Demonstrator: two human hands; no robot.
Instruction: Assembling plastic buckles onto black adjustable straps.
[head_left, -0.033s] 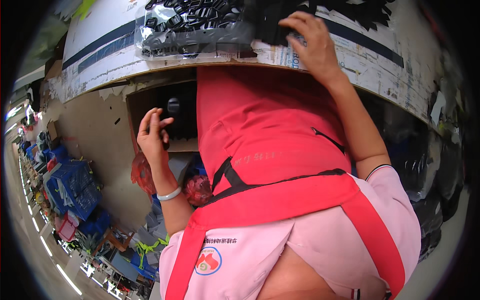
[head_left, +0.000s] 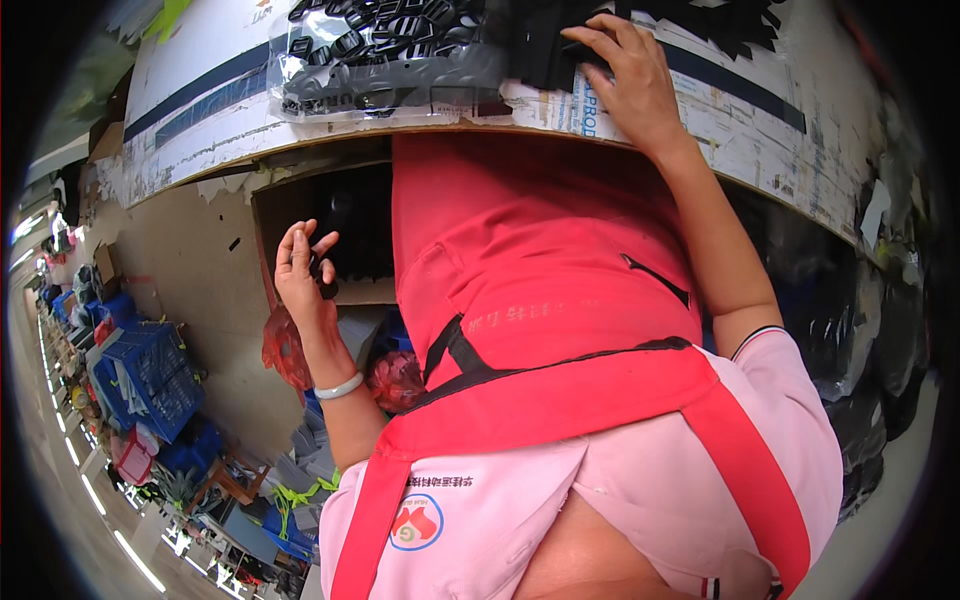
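My left hand is lowered below the table edge and pinches a small black plastic piece between thumb and fingers. A white bracelet circles that wrist. My right hand reaches up onto the worktable. Its spread fingertips rest on a pile of flat black pieces; nothing shows in its grip. Left of that hand lies a clear plastic bag filled with several black plastic parts. A red apron covers my front.
An open dark shelf sits under the table by my left hand. Red mesh bags hang below it. Blue crates stand on the floor at the left. Black sacks are piled at the right.
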